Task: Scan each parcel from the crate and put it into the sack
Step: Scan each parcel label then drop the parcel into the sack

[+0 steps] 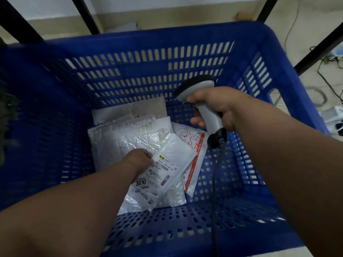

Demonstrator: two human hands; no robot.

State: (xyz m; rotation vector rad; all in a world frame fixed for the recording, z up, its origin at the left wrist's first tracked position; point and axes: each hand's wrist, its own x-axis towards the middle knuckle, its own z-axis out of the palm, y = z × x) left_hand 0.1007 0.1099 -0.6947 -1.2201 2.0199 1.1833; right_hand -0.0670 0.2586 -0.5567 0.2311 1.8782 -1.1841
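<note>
A deep blue slotted crate [187, 75] fills the view. Several white plastic parcels [133, 130] lie in a pile on its floor. My left hand [140, 158] reaches down into the crate and grips the top white parcel [167, 169] at its left edge; the parcel's label side faces up, with barcodes and "3010" printed on it. My right hand [215, 106] holds a grey handheld scanner [202, 101] by its handle above the crate's right side, its head pointing left and down. The scanner's black coiled cable [216, 175] hangs down. No sack is in view.
A white parcel with red drawing and red strip [193, 143] lies at the right of the pile. Black frame legs [87, 15] stand behind the crate. Cables and a white device [332, 115] lie on the floor at the right.
</note>
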